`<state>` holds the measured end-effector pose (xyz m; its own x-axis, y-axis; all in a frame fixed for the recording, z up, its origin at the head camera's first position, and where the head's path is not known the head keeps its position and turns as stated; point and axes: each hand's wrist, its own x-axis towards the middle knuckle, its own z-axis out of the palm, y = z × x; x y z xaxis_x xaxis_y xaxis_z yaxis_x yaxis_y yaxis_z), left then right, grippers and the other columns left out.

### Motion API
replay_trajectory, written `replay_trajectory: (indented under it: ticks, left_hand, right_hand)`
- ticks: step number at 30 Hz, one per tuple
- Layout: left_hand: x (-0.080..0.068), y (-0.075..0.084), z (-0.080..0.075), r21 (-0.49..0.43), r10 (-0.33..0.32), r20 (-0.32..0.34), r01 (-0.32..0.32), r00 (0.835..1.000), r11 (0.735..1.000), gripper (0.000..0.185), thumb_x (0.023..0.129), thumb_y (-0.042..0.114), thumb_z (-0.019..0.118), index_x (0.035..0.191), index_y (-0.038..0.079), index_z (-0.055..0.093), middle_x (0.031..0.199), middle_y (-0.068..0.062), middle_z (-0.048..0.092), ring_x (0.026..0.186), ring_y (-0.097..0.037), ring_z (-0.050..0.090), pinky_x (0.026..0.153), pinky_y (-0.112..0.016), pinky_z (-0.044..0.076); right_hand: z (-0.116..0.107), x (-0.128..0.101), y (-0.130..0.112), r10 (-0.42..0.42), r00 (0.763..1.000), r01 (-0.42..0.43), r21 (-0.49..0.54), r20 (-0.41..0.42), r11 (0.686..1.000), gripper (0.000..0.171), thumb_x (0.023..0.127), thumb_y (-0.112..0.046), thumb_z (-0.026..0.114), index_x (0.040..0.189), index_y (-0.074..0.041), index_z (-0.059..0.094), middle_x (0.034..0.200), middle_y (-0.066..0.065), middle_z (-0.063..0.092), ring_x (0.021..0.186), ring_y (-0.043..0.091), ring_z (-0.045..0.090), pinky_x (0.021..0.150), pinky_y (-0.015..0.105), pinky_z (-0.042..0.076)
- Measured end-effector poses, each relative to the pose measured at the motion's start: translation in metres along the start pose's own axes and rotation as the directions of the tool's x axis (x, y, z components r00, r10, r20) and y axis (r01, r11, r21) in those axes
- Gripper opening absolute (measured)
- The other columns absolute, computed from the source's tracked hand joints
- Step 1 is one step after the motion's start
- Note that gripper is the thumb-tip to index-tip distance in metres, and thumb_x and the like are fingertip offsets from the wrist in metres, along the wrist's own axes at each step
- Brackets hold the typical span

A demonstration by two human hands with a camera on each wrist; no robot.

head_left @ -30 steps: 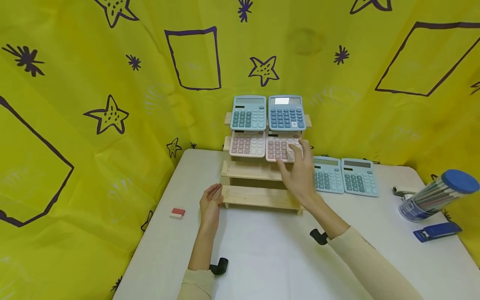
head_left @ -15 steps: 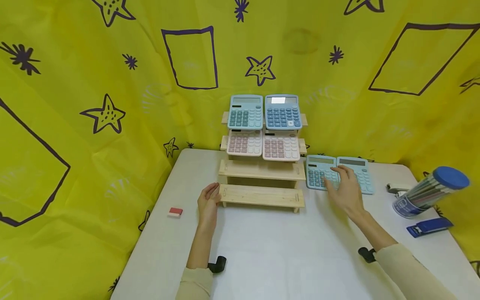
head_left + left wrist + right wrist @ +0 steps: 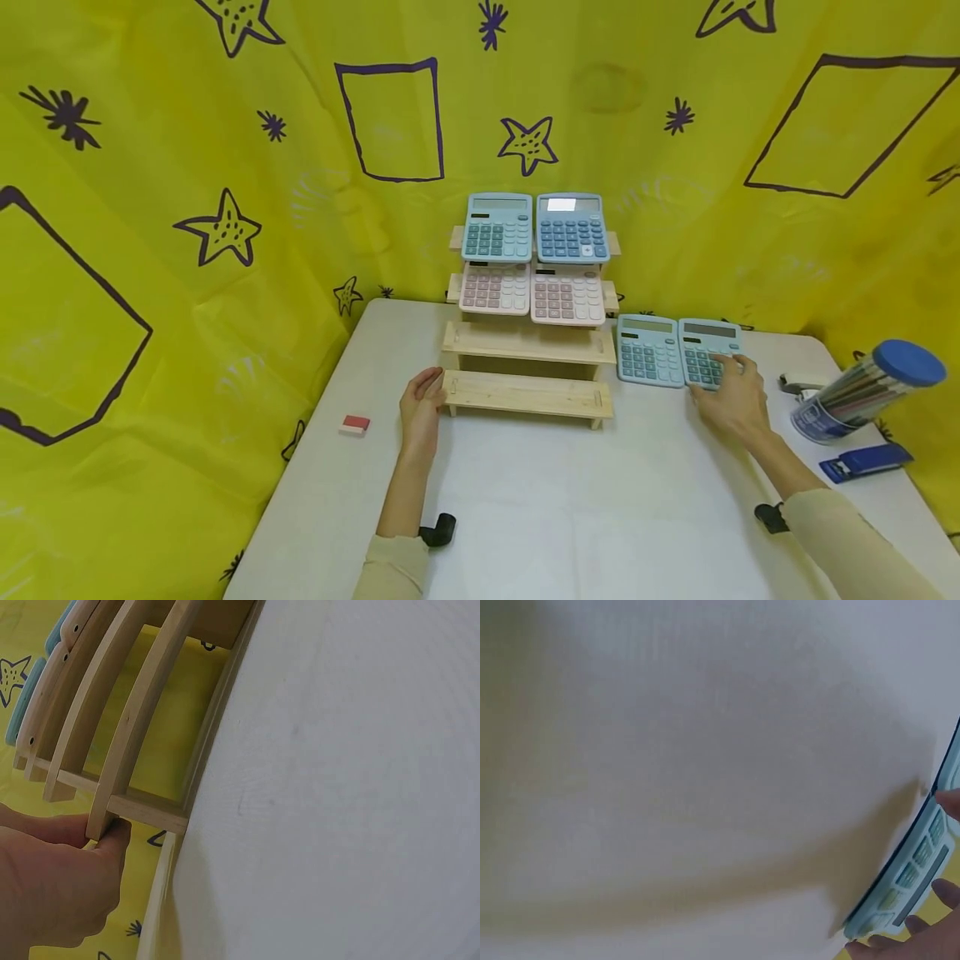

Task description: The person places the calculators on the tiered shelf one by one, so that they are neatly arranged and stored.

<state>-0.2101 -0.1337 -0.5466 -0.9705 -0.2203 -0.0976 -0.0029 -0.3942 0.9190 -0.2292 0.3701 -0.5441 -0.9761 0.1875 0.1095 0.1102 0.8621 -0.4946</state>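
Observation:
My left hand (image 3: 422,417) pinches the left end of the lowest board of a stepped wooden rack (image 3: 525,393), with thumb and finger around the board end (image 3: 105,791). Two calculators, one teal-green (image 3: 498,227) and one blue (image 3: 572,229), stand on the top tier; two pink ones (image 3: 495,288) fill the tier below. To the right of the rack a light-blue calculator (image 3: 649,350) lies on the table beside a second light-blue calculator (image 3: 705,354). Over that second one spreads my right hand (image 3: 735,400), thumb at its near edge; yellow shows between some fingers and the calculator (image 3: 907,877).
At the right stand a tub of pencils (image 3: 862,396) with a blue lid and a small white-and-dark object (image 3: 798,383); a blue stapler (image 3: 866,461) lies in front. A red-and-white eraser (image 3: 355,425) is at left. A yellow patterned curtain (image 3: 300,208) hangs behind the white table (image 3: 525,517).
My right hand has moved right and down, from the second-tier pink calculator across to the farther light-blue calculator on the table. My left hand stays at the rack's end.

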Motion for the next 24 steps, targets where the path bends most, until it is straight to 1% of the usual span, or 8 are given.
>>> replay_trajectory:
  ticks: [2, 6, 9, 14, 16, 18, 24]
  left_hand:
    - [0.000, 0.000, 0.001, -0.001, 0.001, 0.001, -0.001, 1.000, 1.000, 0.050, 0.095, -0.016, 0.050, 0.145, -0.008, 0.044, 0.150, -0.027, 0.047, 0.147, -0.034, 0.043, 0.118, -0.036, 0.040]
    - [0.001, -0.002, 0.002, -0.004, 0.005, 0.010, -0.004, 1.000, 1.000, 0.050, 0.095, -0.017, 0.049, 0.144, -0.009, 0.044, 0.151, -0.029, 0.047, 0.147, -0.035, 0.043, 0.116, -0.033, 0.043]
    - [0.001, -0.003, 0.002, -0.007, 0.002, 0.014, -0.002, 1.000, 1.000, 0.050, 0.095, -0.017, 0.050, 0.144, -0.009, 0.044, 0.151, -0.028, 0.047, 0.147, -0.034, 0.043, 0.115, -0.032, 0.043]
    - [0.001, -0.004, 0.000, -0.009, 0.003, 0.007, -0.003, 1.000, 1.000, 0.049, 0.096, -0.016, 0.050, 0.144, -0.009, 0.045, 0.151, -0.027, 0.047, 0.147, -0.034, 0.043, 0.116, -0.033, 0.042]
    - [0.001, -0.004, 0.000, -0.010, -0.004, 0.002, 0.004, 1.000, 1.000, 0.049, 0.096, -0.015, 0.051, 0.144, -0.007, 0.045, 0.151, -0.026, 0.048, 0.147, -0.033, 0.043, 0.116, -0.033, 0.043]
    - [0.001, -0.003, -0.001, -0.012, -0.010, -0.001, 0.010, 1.000, 1.000, 0.049, 0.096, -0.015, 0.052, 0.144, -0.006, 0.046, 0.150, -0.025, 0.048, 0.147, -0.032, 0.044, 0.115, -0.033, 0.043]
    - [0.000, -0.001, -0.002, -0.009, 0.006, 0.007, -0.006, 1.000, 1.000, 0.049, 0.097, -0.015, 0.050, 0.144, -0.009, 0.044, 0.151, -0.027, 0.047, 0.148, -0.036, 0.042, 0.115, -0.034, 0.044]
  right_hand:
    - [0.000, 0.001, 0.002, 0.017, 1.000, -0.017, -0.010, 0.012, 1.000, 0.087, 0.093, -0.028, 0.073, 0.155, 0.013, 0.028, 0.157, 0.046, 0.011, 0.132, 0.071, 0.028, 0.103, 0.081, 0.030]
    - [0.000, 0.004, 0.003, 0.037, 0.999, -0.036, -0.015, 0.010, 0.999, 0.094, 0.091, -0.031, 0.075, 0.154, 0.015, 0.025, 0.155, 0.047, 0.012, 0.130, 0.072, 0.029, 0.104, 0.080, 0.030]
    - [-0.001, 0.007, 0.005, 0.044, 0.999, -0.044, -0.011, 0.012, 0.999, 0.100, 0.090, -0.034, 0.077, 0.156, 0.015, 0.022, 0.156, 0.047, 0.010, 0.132, 0.071, 0.027, 0.106, 0.080, 0.029]
    - [0.000, 0.013, 0.007, 0.048, 0.998, -0.048, -0.001, 0.027, 0.999, 0.110, 0.090, -0.044, 0.078, 0.159, 0.012, 0.014, 0.159, 0.045, 0.006, 0.135, 0.071, 0.025, 0.105, 0.082, 0.029]
    - [0.001, 0.014, 0.006, 0.050, 0.998, -0.050, 0.001, 0.026, 0.999, 0.111, 0.090, -0.045, 0.078, 0.160, 0.011, 0.012, 0.160, 0.045, 0.006, 0.134, 0.072, 0.026, 0.104, 0.082, 0.030]
    - [0.002, 0.015, 0.004, 0.061, 0.998, -0.061, 0.011, 0.023, 0.998, 0.110, 0.091, -0.043, 0.077, 0.161, 0.009, 0.010, 0.160, 0.044, 0.006, 0.133, 0.072, 0.026, 0.103, 0.083, 0.030]
    - [0.001, 0.009, -0.006, 0.100, 0.995, -0.099, 0.058, -0.015, 0.993, 0.107, 0.090, -0.036, 0.076, 0.163, 0.004, 0.009, 0.160, 0.043, 0.007, 0.128, 0.072, 0.028, 0.095, 0.081, 0.031]
